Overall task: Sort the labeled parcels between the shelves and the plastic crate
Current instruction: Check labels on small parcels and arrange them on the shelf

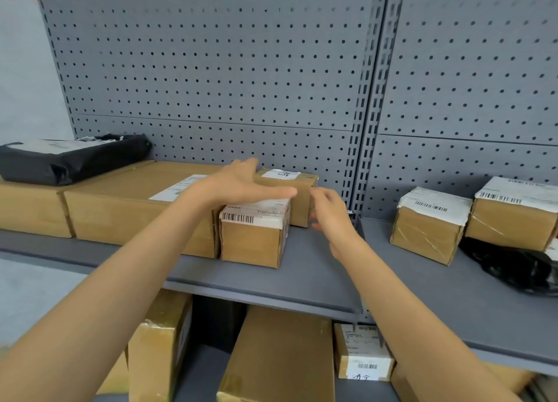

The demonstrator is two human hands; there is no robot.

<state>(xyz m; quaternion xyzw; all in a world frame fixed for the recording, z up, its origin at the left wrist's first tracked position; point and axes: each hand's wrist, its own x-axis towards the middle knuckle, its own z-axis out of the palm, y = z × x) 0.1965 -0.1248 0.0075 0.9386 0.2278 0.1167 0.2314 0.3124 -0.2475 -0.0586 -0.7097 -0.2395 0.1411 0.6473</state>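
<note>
My two forearms bare to frame edge, no sleeves visible; left hand and right hand bare, without gloves, rings, watch or wristband

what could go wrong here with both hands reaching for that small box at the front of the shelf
1. The small box sits near the shelf's front edge; a sideways nudge from the right hand could tip it off.
2. The left hand lies flat over its label, not gripping, so a lift might slip.
3. Dragging it could shift the box behind.
</note>
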